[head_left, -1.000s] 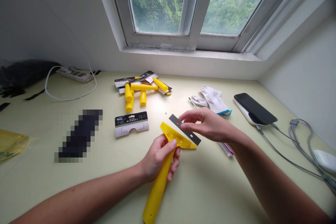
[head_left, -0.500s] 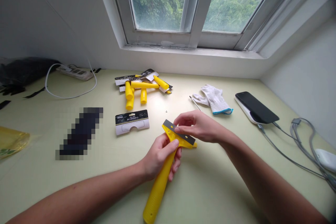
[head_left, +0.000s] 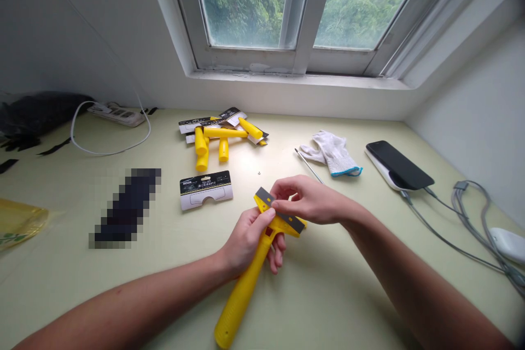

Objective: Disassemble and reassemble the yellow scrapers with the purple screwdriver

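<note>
A yellow scraper [head_left: 241, 301] lies in my left hand [head_left: 248, 238], which is wrapped round its neck, the handle slanting down toward me. My left thumb presses up near the middle of the head. Across that head sits a flat dark grey blade [head_left: 294, 223] with small slots. My right hand [head_left: 314, 200] pinches the blade near its middle with thumb and fingers, covering part of it. Beyond the hands, a tiny metal piece [head_left: 258, 173], perhaps a nut, rests on the table. A thin screwdriver-like rod [head_left: 308, 165] lies partly behind my right hand.
A black and white packaging card [head_left: 206, 191] lies left of the scraper. Several yellow handles [head_left: 225, 133] with cards are piled behind it. On the right are a white glove [head_left: 333, 154], a phone [head_left: 400, 164] and grey cables [head_left: 461, 210]. A power strip [head_left: 117, 115] stands back left.
The scraper has turned slightly, its handle end swinging left. My left thumb has slid up toward the blade, uncovering a reddish spot at the neck. My right hand stays on the blade.
</note>
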Action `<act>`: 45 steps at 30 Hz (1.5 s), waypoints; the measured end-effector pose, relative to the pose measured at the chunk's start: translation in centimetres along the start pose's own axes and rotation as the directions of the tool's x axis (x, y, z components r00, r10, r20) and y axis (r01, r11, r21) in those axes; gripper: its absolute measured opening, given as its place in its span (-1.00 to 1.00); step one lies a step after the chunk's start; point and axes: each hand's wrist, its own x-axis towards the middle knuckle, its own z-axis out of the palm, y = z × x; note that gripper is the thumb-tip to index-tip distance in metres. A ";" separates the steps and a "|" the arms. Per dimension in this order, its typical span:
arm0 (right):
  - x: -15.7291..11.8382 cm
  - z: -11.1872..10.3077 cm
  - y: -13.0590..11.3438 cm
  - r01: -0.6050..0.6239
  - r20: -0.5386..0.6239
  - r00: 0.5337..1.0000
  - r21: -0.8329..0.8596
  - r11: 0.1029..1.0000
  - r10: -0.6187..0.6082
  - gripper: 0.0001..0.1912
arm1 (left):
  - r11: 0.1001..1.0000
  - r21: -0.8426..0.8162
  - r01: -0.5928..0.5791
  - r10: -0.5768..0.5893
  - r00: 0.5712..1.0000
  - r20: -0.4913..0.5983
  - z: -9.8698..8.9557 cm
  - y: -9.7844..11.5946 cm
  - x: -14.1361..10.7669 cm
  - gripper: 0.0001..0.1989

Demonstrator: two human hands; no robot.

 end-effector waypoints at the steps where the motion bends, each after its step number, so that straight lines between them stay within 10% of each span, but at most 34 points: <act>1: 0.0 0.0 -0.1 -0.005 0.009 1.000 0.011 1.000 0.005 -0.84 | 1.000 0.004 -0.003 0.003 1.000 -0.009 0.1 0.0 0.0 -0.53; 36: 0.0 -1.3 1.2 -0.078 0.163 0.986 0.257 0.963 0.036 -0.78 | 0.985 -0.043 -0.170 0.156 0.963 -0.218 -0.5 0.9 0.6 -0.79; 45: -3.3 1.2 2.6 -0.105 -0.258 0.966 -0.318 0.942 0.020 -0.79 | 0.975 -0.113 -0.193 0.143 0.926 -0.350 -1.5 2.0 -0.1 -0.74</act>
